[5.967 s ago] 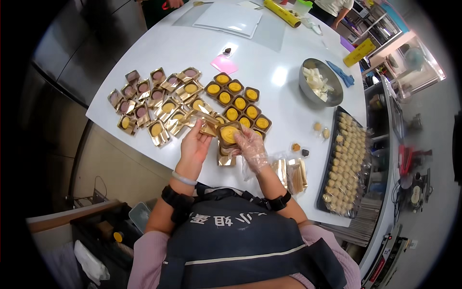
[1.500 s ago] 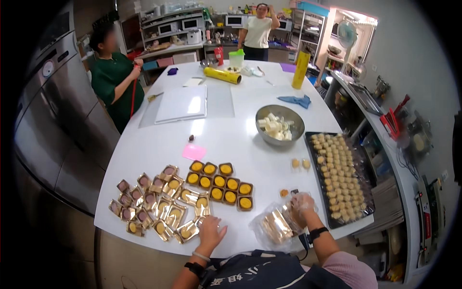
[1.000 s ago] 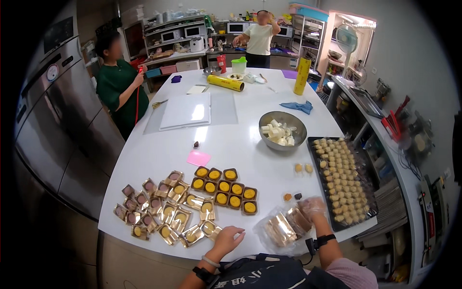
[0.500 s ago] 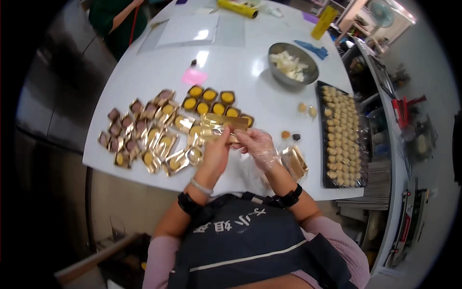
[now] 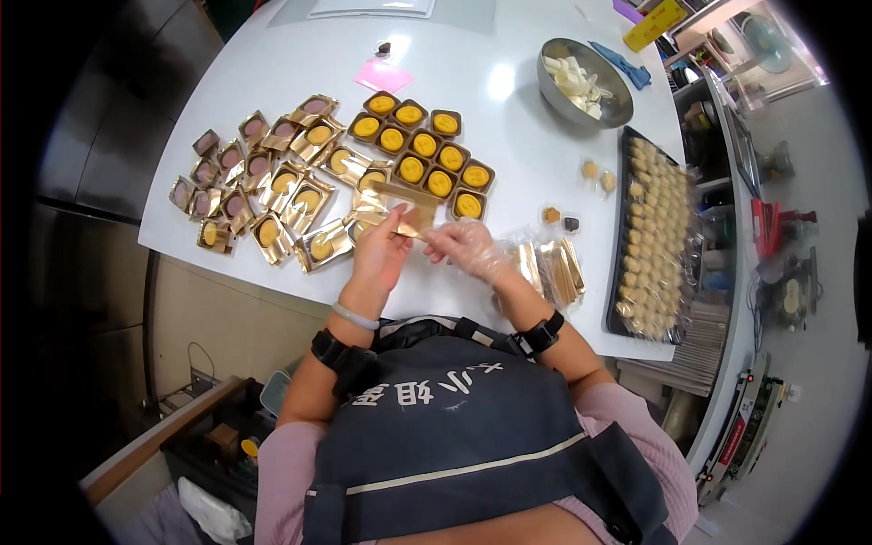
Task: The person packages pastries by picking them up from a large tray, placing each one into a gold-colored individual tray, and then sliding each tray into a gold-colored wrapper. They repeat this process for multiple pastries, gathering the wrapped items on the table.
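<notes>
A gold foil bag [image 5: 411,194] is held between my two hands over the near part of the table. My bare left hand [image 5: 380,250] pinches its left near edge. My right hand [image 5: 467,249], in a clear plastic glove, has its fingers closed at the bag's right near corner. Just beyond lie round yellow cakes [image 5: 440,184] in small brown square trays. To the left, several gold-wrapped cakes [image 5: 300,202] with clear windows are spread out, some yellow and some purple. A plastic-wrapped stack of gold bags [image 5: 556,269] lies beside my right wrist.
A black tray [image 5: 620,320] of small pale dough balls stands on the right. Behind is a steel bowl [image 5: 614,107] of white pieces, with a blue cloth [image 5: 620,64] next to it. A pink paper [image 5: 382,75] and two small pieces [image 5: 560,218] lie on the white table [image 5: 481,113].
My view has shifted, so the table's things appear higher. The gold bag has turned to a steeper slant between my hands, and both hands still grip it.
</notes>
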A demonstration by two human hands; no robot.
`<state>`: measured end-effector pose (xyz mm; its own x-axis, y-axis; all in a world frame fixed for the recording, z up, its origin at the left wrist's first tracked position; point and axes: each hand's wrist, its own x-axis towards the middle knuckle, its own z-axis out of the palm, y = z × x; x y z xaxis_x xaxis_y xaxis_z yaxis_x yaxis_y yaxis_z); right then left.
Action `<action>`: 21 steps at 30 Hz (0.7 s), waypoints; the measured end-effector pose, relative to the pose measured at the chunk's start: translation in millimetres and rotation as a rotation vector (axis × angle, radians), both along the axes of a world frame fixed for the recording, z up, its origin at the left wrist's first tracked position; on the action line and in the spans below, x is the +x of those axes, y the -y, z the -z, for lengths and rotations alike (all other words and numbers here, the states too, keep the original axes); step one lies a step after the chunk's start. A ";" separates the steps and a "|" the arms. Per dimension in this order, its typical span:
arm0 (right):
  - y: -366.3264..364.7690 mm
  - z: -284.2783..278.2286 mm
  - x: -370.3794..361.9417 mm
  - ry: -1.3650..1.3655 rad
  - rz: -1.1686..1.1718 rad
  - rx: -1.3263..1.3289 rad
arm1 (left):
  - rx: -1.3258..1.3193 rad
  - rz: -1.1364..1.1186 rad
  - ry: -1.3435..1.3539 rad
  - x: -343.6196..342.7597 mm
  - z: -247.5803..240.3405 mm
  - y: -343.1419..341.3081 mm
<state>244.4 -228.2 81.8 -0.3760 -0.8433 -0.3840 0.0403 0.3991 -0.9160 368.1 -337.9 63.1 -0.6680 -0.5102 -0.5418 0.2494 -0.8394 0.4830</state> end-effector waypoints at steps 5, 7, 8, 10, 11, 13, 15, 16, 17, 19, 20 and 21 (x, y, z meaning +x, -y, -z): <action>-14.0 47.1 -79.4 -0.578 0.221 0.199 | -0.036 -0.057 0.042 18.5 31.7 20.7; -14.2 85.4 -103.7 -0.860 0.185 0.270 | -0.019 -0.054 0.044 20.9 36.2 22.7; -10.9 94.2 -106.5 -0.631 0.215 0.283 | -0.017 -0.077 0.068 21.0 38.4 21.8; -13.1 113.0 -112.7 -0.402 0.253 0.295 | 0.015 -0.104 0.095 16.1 29.0 15.8; -11.5 117.6 -112.3 -0.486 0.200 0.271 | 0.011 -0.107 0.095 16.2 28.7 16.1; -14.0 126.1 -113.2 -0.568 0.148 0.246 | 0.029 -0.114 0.055 15.8 28.8 15.4; -10.7 116.4 -96.9 -0.533 0.189 0.275 | 0.051 -0.140 0.036 22.9 34.1 19.2; -9.5 107.6 -89.2 -0.528 0.181 0.275 | 0.074 -0.156 0.011 26.3 36.5 20.7; -4.9 86.3 -78.9 -0.369 0.242 0.274 | 0.076 -0.167 0.015 27.8 34.1 21.0; -8.5 48.4 -62.5 -0.222 0.317 0.280 | 0.048 -0.220 0.029 18.1 21.4 13.8; -8.9 33.6 -51.5 -0.174 0.322 0.141 | 0.051 -0.222 0.030 15.8 18.6 12.6; -7.4 20.2 -41.1 -0.125 0.324 0.000 | 0.080 -0.266 0.037 13.1 16.8 13.6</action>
<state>203.3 -220.8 61.5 -0.6684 -0.6722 -0.3183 0.0524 0.3843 -0.9217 381.3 -351.4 46.3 -0.4950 -0.6199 -0.6088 0.4499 -0.7823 0.4308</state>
